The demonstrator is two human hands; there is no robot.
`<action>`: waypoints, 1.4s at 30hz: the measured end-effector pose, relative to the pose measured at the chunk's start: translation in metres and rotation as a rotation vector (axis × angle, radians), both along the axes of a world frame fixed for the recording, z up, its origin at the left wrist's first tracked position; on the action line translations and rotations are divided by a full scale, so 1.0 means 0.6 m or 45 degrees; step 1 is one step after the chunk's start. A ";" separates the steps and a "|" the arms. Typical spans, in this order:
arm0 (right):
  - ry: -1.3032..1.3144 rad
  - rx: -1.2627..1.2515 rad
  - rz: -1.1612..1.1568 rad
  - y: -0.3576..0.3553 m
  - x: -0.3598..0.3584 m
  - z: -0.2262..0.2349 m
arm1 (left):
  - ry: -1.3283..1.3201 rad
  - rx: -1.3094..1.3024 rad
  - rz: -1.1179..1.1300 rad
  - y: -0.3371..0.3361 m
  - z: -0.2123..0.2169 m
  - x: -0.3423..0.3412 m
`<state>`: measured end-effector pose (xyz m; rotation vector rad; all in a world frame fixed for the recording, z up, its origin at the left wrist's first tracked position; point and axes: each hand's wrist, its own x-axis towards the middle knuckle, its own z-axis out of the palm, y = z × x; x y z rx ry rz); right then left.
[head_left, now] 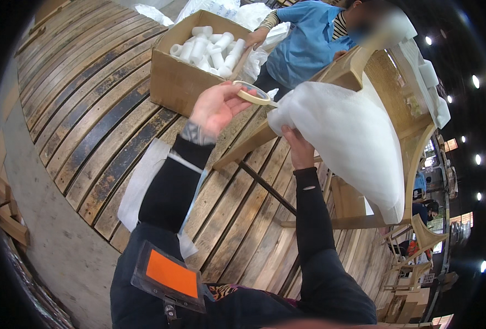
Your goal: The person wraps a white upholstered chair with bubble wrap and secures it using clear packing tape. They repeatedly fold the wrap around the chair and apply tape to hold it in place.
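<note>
My left hand grips a roll of cream masking tape, and a short strip runs from it to the white foam wrap. This wrap covers the seat or front part of a wooden chair with a woven back. My right hand presses on the lower left edge of the wrap, its thumb up against the foam and its other fingers partly hidden beneath it. The chair stands tilted in view on the slatted wooden platform, one leg reaching toward me.
A cardboard box of white foam tubes stands beyond my left hand. Across from me, a person in a blue shirt is beside the box and chair. A white foam sheet lies on the slatted platform. More chairs stand at right.
</note>
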<state>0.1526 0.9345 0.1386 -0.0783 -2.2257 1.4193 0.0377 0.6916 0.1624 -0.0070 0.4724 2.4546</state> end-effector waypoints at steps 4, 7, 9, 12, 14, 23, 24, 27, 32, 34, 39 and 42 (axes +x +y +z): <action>0.036 0.113 0.050 0.005 0.002 0.008 | 0.072 -0.027 0.403 0.023 0.007 0.153; -0.238 -0.106 0.141 0.012 0.013 0.015 | 0.303 -0.106 0.624 0.074 0.003 0.254; -0.275 -0.512 0.175 0.018 0.032 0.018 | 0.634 -0.279 0.711 0.104 -0.013 0.305; -0.383 -0.690 0.133 0.030 0.068 0.033 | 1.149 -0.662 0.885 0.141 -0.049 0.335; -0.441 -0.625 0.074 0.036 0.088 0.050 | 1.320 -0.903 0.742 0.163 -0.074 0.352; -0.339 0.378 0.207 0.007 0.087 0.132 | 2.104 -1.442 0.916 0.292 -0.122 0.304; -0.379 0.500 0.151 0.004 0.084 0.135 | 2.119 -1.475 0.873 0.302 -0.125 0.299; -0.337 0.756 0.056 -0.002 0.075 0.128 | 2.105 -1.561 0.754 0.328 -0.133 0.291; 0.164 1.185 -0.120 0.007 0.058 0.102 | 2.005 -1.647 0.630 0.328 -0.134 0.285; 0.262 1.248 -0.160 0.018 0.050 0.090 | 2.212 -1.617 0.634 0.292 -0.138 0.279; 0.285 1.084 -0.056 0.060 0.025 0.050 | 1.675 -1.566 1.138 0.186 -0.126 0.233; 0.384 1.231 -0.092 0.096 -0.005 0.028 | 1.380 -1.560 1.487 0.195 -0.080 0.177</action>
